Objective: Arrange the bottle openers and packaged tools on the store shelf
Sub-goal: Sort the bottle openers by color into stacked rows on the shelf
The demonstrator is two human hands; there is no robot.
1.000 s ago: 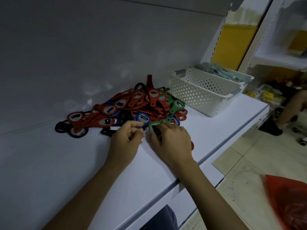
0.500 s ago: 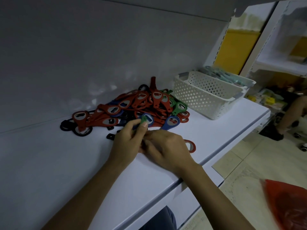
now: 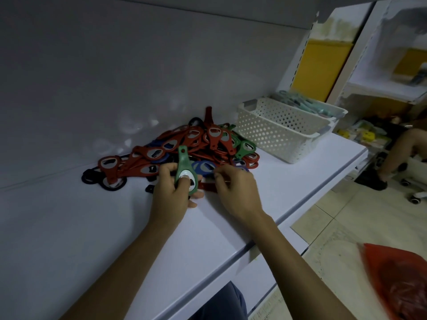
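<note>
A heap of red, green, blue and black bottle openers (image 3: 184,144) lies on the white shelf (image 3: 69,227) against the back wall. My left hand (image 3: 171,195) grips a green opener (image 3: 184,169), held upright with its handle pointing up and my thumb on its metal head. My right hand (image 3: 235,192) sits just to the right with curled fingers over a red opener (image 3: 209,187) lying on the shelf; whether it pinches it is hidden. Packaged tools (image 3: 302,105) lie in the far basket.
A white perforated basket (image 3: 277,132) stands right of the heap, with a second basket behind it. The shelf's front edge runs diagonally at the right. A red plastic bag (image 3: 397,280) lies on the tiled floor. A person's leg (image 3: 402,148) shows at far right.
My left hand has lifted the green opener up out of the heap's front edge and turned it upright. My right hand has shifted slightly right, exposing a red opener beneath it.
</note>
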